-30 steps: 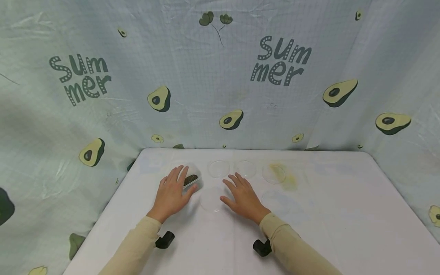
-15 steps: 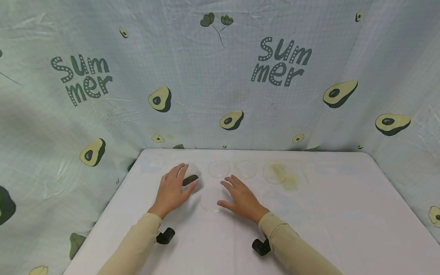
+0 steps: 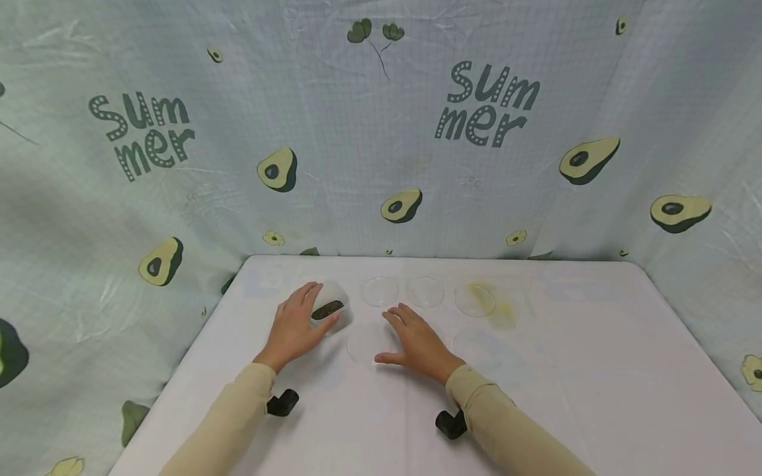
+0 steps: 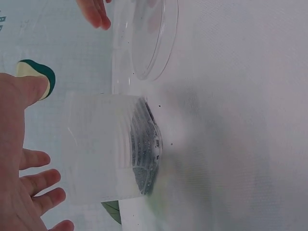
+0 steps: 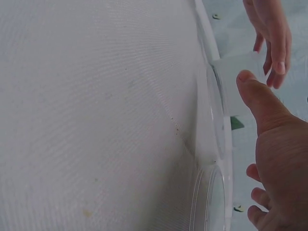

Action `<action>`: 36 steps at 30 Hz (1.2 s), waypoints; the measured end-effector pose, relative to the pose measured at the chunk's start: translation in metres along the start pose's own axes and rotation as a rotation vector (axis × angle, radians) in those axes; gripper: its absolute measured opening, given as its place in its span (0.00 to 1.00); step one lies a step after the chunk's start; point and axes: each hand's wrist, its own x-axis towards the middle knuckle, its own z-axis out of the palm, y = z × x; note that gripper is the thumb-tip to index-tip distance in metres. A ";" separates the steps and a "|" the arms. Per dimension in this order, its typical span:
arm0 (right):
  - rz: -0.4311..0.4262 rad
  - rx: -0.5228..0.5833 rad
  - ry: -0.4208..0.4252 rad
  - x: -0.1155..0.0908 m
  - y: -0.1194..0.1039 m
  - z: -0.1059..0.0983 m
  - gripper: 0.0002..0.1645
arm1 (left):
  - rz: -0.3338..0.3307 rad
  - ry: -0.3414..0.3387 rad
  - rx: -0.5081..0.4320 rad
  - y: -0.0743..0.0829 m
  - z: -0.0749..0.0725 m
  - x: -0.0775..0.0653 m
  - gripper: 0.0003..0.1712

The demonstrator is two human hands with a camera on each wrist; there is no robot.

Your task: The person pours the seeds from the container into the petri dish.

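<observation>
A translucent plastic container [image 3: 331, 293] with dark, grainy stuff [image 3: 328, 309] in its bottom stands at the left of the table. Around its near left side, my left hand [image 3: 294, 328] is spread with thumb and fingers apart. In the left wrist view those fingers [image 4: 43, 182] sit beyond the container's top, with a gap to its wall. My right hand [image 3: 419, 345] hovers with loose, parted fingers beside a clear round dish [image 3: 357, 346], partly overlapping it in the head view. Nothing is in the right hand.
Behind the hands lie more clear round dishes: one at back left [image 3: 380, 277], one at back centre [image 3: 425, 278] and one by a yellow stain [image 3: 503, 312]. Another faint round dish [image 3: 470, 332] lies right of my right hand. A printed curtain [image 3: 357, 132] hangs behind the table [image 3: 595, 370].
My left hand has shifted slightly left, uncovering more of the container's dark contents. The right hand has drifted a little left, its thumb lower and farther from the fingers.
</observation>
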 end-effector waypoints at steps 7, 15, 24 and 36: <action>0.003 -0.011 -0.010 0.001 0.002 0.003 0.52 | -0.043 -0.026 -0.056 -0.004 0.001 0.003 0.46; 0.017 0.016 -0.026 0.001 0.001 0.003 0.52 | -0.078 -0.043 -0.114 -0.010 0.004 0.005 0.51; 0.027 0.007 -0.040 0.002 0.000 0.008 0.52 | -0.201 -0.127 -0.281 -0.018 0.007 0.005 0.61; -0.003 -0.034 -0.034 0.005 0.003 0.014 0.51 | -0.309 -0.165 -0.434 -0.021 0.012 0.007 0.66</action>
